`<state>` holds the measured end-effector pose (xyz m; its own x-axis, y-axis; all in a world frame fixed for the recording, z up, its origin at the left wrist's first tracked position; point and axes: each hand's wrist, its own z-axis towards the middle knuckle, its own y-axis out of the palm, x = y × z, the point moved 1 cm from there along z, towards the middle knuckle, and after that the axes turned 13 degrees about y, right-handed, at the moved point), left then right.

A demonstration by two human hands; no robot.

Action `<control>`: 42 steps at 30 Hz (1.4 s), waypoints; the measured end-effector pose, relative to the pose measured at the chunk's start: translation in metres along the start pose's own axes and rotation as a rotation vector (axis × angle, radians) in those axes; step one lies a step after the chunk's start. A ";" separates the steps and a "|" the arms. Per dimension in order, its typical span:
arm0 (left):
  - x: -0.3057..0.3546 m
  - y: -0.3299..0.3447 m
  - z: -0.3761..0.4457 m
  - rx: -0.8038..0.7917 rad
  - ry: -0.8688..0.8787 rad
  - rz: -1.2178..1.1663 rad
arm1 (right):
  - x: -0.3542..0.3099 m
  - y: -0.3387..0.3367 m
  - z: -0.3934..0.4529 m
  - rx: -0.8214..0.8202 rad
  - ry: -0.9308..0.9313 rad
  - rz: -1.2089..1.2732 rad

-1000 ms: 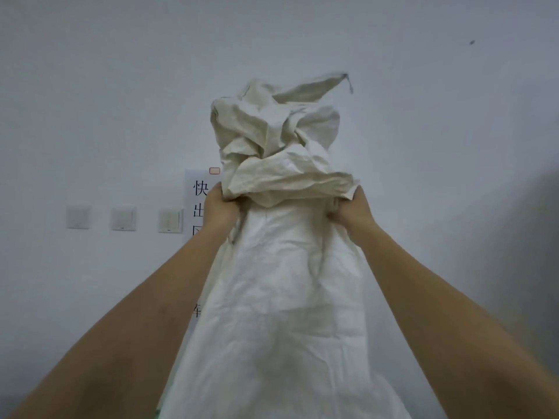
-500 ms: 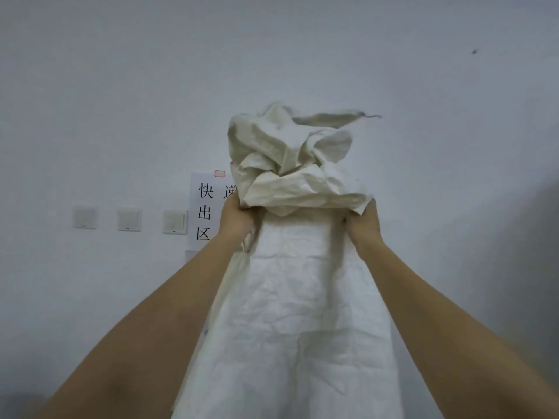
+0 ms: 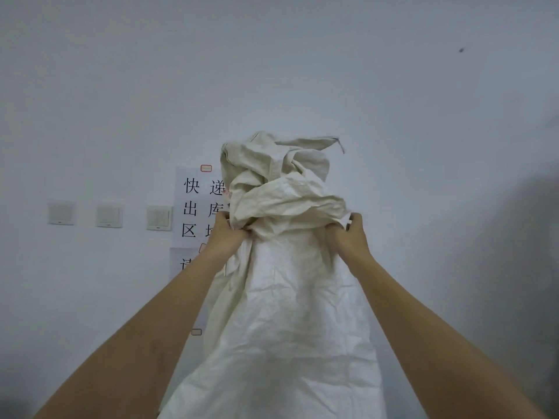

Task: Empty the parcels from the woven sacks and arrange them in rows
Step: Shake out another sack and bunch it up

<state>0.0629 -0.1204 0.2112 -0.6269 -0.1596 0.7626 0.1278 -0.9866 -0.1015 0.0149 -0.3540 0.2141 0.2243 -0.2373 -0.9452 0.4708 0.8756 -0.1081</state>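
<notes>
A white woven sack (image 3: pixel 284 313) hangs in front of me, held up at arm's length against the wall. Its bunched, crumpled end sticks up above my hands, and the rest drops wide out of the bottom of the view. My left hand (image 3: pixel 225 237) grips the bunched fabric on the left side. My right hand (image 3: pixel 351 237) grips it on the right side at about the same height. No parcels show; the sack's lower end is out of view.
A plain white wall fills the background. A paper notice (image 3: pixel 196 207) with black characters hangs behind the sack's left side. To its left are three wall switches (image 3: pixel 109 214). A dark shadow lies along the right edge.
Both hands and the sack's bunched end sit lower in the view than a second ago, and more of the paper notice shows. Both grips are unchanged.
</notes>
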 end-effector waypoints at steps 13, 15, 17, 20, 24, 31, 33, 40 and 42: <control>-0.016 0.012 -0.023 -0.048 -0.087 -0.088 | 0.010 0.024 -0.028 0.112 -0.061 -0.400; -0.013 0.013 -0.025 -0.001 -0.068 0.009 | 0.006 0.027 -0.023 0.053 0.031 -0.405; -0.015 0.013 -0.028 -0.003 -0.097 0.060 | 0.008 0.024 -0.023 -0.019 0.135 -0.341; -0.025 0.009 -0.039 -0.048 -0.205 0.148 | 0.028 0.018 -0.024 -0.109 0.265 -0.351; -0.049 0.010 -0.066 -0.160 -0.254 0.363 | 0.064 0.012 -0.037 -0.077 0.256 -0.645; -0.086 0.021 -0.112 -0.259 -0.467 0.116 | 0.088 0.007 -0.061 0.110 0.045 -1.088; -0.108 0.025 -0.117 -0.255 -0.507 0.107 | 0.097 0.010 -0.070 0.164 -0.052 -1.204; -0.164 0.030 -0.139 -0.254 -0.559 0.044 | 0.115 0.009 -0.096 0.239 -0.169 -1.261; -0.160 0.027 -0.140 -0.261 -0.548 0.049 | 0.119 0.000 -0.105 0.182 -0.251 -1.070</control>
<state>0.0596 -0.1265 -0.0032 -0.1294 -0.2325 0.9640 -0.0901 -0.9654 -0.2449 -0.0482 -0.3378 0.0690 -0.2155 -0.9292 -0.3003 0.6382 0.0987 -0.7635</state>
